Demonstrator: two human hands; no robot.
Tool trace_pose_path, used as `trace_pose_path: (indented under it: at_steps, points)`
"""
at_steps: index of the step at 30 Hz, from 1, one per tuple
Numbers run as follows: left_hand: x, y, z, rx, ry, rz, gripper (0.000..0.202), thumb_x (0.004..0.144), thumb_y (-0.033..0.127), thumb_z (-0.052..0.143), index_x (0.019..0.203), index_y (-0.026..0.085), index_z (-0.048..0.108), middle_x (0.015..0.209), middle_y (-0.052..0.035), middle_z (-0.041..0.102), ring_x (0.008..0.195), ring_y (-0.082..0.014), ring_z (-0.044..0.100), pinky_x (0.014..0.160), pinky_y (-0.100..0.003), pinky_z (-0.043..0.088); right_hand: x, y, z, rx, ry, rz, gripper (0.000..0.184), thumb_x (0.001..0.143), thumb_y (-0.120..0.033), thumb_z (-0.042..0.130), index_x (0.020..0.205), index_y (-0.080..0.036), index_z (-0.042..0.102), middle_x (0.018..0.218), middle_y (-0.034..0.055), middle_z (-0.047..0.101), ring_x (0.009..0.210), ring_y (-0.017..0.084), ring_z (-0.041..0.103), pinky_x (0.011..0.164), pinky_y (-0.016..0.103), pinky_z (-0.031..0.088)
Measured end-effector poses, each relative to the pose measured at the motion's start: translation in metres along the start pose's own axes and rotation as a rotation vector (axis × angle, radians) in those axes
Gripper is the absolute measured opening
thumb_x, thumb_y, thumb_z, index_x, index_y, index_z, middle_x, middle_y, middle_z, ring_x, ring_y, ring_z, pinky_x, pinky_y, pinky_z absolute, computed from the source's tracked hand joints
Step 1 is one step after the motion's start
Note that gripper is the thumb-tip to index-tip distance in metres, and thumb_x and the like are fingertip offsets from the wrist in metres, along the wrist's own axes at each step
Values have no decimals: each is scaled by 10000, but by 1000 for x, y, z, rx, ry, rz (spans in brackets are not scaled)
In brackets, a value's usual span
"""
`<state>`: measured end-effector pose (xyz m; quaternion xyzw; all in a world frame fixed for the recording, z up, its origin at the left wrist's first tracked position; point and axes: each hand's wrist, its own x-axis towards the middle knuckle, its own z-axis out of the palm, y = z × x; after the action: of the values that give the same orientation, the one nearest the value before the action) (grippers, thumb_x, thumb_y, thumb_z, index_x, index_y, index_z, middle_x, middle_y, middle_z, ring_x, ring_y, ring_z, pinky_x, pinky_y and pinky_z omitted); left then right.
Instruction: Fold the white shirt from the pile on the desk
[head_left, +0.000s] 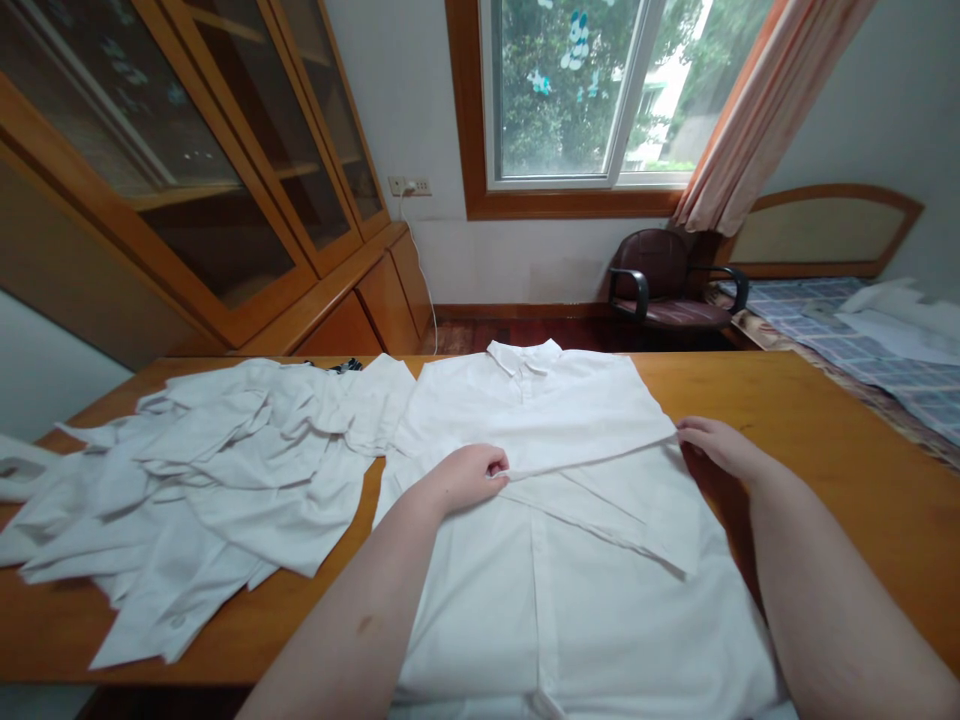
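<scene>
A white button-up shirt (555, 580) lies front side up on the table, its collar (525, 358) at the far edge. Its sleeves are laid across the chest, one over the other. My left hand (472, 475) is closed, pinching the edge of the upper sleeve near the middle of the shirt. At the shirt's right side, my right hand (716, 445) pinches the same fold at its outer end. To the left, a loose pile of crumpled white shirts (247, 460) lies close beside the flat shirt.
The wooden table (840, 500) extends to the right of the shirt. Beyond it stand a dark office chair (664, 275) and a bed (847, 320) with a checked sheet. A glass-fronted cabinet (300, 255) is at the back left, near a white cable (424, 265). A small dark item (346, 366) touches the pile.
</scene>
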<state>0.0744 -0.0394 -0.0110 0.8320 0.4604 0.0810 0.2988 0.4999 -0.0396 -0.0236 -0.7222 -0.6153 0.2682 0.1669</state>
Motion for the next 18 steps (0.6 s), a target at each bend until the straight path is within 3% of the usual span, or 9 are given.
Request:
trace_pose_path:
  at_steps: [4,9,13,18]
  points:
    - [1,0,1,18,3,-4,110,737,267,508,756,220,606,744,11,597,660,-137,518,563,-239,335,8,-8,11,-64,193,123,451,814,-559,387,761,-189,639,705,60,651,713,216,592,615,276,401]
    - [1,0,1,10,2,-2,105,740,263,509,756,221,604,765,12,602,679,-137,525,575,-238,344,16,-10,19,-206,176,185,378,804,-504,441,707,-190,628,673,64,643,639,200,573,548,265,354]
    - [1,1,0,21,-1,-1,105,741,258,512,766,213,603,772,5,603,687,-140,530,590,-241,349,16,-11,19,-246,188,178,346,835,-439,415,741,-180,626,772,92,665,696,202,579,574,260,359]
    - [1,1,0,33,-6,-4,98,743,263,516,763,217,600,767,8,601,682,-139,526,587,-241,346,17,-21,22,-223,195,218,444,842,-532,376,812,-185,651,793,91,670,709,210,585,566,266,359]
